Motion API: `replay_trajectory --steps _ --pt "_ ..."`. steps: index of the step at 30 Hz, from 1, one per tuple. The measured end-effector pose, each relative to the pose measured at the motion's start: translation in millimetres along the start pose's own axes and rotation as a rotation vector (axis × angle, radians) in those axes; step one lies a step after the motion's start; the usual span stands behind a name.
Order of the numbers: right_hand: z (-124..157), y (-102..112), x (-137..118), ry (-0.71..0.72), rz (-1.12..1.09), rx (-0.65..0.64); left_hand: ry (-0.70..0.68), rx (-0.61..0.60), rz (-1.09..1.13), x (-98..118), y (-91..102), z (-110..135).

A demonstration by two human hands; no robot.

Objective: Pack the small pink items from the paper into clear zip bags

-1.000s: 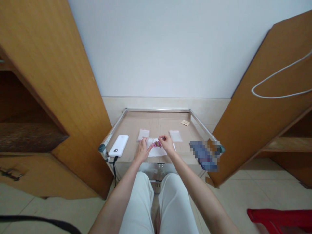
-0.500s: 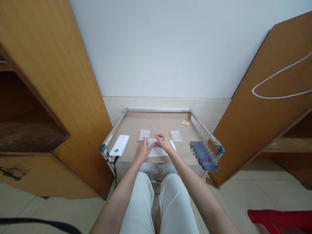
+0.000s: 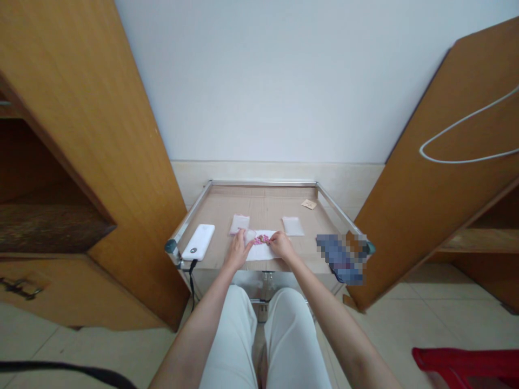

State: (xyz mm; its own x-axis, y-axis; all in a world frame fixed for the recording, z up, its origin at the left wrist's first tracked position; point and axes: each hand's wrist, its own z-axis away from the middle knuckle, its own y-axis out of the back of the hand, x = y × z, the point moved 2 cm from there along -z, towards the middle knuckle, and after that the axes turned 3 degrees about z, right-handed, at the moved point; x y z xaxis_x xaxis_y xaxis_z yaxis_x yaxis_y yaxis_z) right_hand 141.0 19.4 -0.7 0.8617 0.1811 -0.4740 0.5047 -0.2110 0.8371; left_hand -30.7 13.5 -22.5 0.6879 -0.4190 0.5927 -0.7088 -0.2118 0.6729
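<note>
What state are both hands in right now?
Left hand: fingers on crumpled white wad, grip unclear.
Right hand: fingertips at pink beaded strip, grip unclear.

Bare left forearm (image 3: 203, 313) and bare right forearm (image 3: 324, 308) angled inward, converging; left hand (image 3: 238, 250) palm-down, fingers forward; right hand (image 3: 281, 246) just beside it, fingers curled downward.

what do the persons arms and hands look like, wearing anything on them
The left hand and right hand are bare, with no gloves. The left forearm and right forearm show no sleeves, bands or cables. Any rings would be too small to tell. The person wears off-white trousers.
</note>
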Motion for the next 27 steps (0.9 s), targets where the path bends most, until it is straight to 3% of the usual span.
replay_trajectory --steps 8,14,18,24,27 --pt "-1.1 2.1 -1.4 -0.056 -0.052 0.016 0.009 -0.009 -0.013 0.9 0.0 0.1" --pt "-8.7 14.6 -12.7 -0.192 -0.426 0.189 0.002 -0.005 -0.009 3.4 0.6 0.5" --pt "-12.4 14.1 -31.2 -0.176 -0.597 0.235 -0.002 0.012 -0.006 4.9 1.0 0.3" --pt "-15.9 1.6 -40.6 -0.003 -0.546 0.144 -0.026 0.031 0.005 6.2 1.8 0.7" --pt "-18.0 -0.3 -28.2 -0.059 -0.486 0.140 -0.034 0.037 0.004 6.8 2.9 1.2"
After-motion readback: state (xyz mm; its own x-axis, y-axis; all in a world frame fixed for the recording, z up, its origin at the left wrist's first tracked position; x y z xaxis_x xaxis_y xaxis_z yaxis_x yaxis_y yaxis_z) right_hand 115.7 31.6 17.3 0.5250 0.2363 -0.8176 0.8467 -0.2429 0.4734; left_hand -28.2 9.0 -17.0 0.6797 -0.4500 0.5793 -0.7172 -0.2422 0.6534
